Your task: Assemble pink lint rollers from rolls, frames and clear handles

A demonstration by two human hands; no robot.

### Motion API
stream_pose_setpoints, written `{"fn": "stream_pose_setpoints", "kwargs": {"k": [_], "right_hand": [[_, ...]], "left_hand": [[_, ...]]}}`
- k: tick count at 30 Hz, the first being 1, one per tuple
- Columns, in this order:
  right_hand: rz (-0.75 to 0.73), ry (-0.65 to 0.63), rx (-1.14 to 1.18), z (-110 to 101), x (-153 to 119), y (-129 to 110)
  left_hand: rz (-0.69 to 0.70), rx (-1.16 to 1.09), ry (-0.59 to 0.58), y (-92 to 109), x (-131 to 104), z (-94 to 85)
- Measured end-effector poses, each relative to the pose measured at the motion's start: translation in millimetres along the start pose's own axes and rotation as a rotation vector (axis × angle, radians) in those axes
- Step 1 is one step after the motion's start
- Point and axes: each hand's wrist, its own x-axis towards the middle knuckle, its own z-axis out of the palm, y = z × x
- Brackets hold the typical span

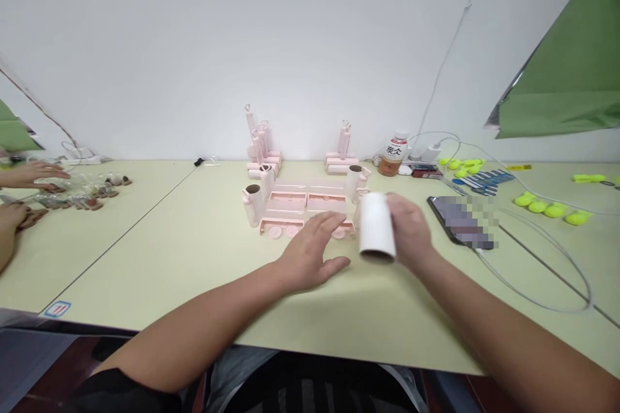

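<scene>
My right hand (pixel 411 232) is closed around a white roll with a hollow core (pixel 377 226), perhaps a lint roller's paper roll, held tilted above the table. My left hand (pixel 314 251) is open, thumb apart from the fingers, with nothing in it. It hovers near a pink tray-like part (pixel 281 226) and round pink discs (pixel 275 232). Behind it lie pink open covers (pixel 287 201). An upright white roll with a pink handle (pixel 252 205) stands to the left. Another upright roll (pixel 355 177) stands behind my right hand.
Pink handled pieces (pixel 261 148) and another pink group (pixel 343 151) stand by the wall. On the right are a labelled bottle (pixel 394 155), a phone (pixel 458 222) with a cable, and yellow-green items (pixel 555 208). At far left, another person's hands (pixel 36 174) touch small wrapped items.
</scene>
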Motion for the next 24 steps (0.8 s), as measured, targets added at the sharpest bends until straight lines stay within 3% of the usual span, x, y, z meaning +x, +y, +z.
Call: {"fn": "stream_pose_setpoints", "kwargs": {"k": [3, 5, 9, 14, 24], "right_hand": [[0.187, -0.289, 0.094, 26.1, -21.3, 1.4], [0.219, -0.382, 0.073, 31.1, -24.9, 4.2], [0.113, -0.482, -0.254, 23.4, -18.2, 7.1], [-0.016, -0.685, -0.655, 22.1, -19.5, 3.9], [-0.070, -0.726, -0.848, 24.1, -23.4, 1.6]], "left_hand": [[0.275, 0.058, 0.164, 0.2, 2.5, -5.8], [0.340, 0.054, 0.254, -0.1, 4.5, -11.6], [0.206, 0.012, 0.393, -4.7, 7.5, -21.7], [-0.057, -0.072, 0.418, -12.0, 9.4, -27.7], [-0.089, -0.148, 0.339, -7.5, 9.9, -22.8]]}}
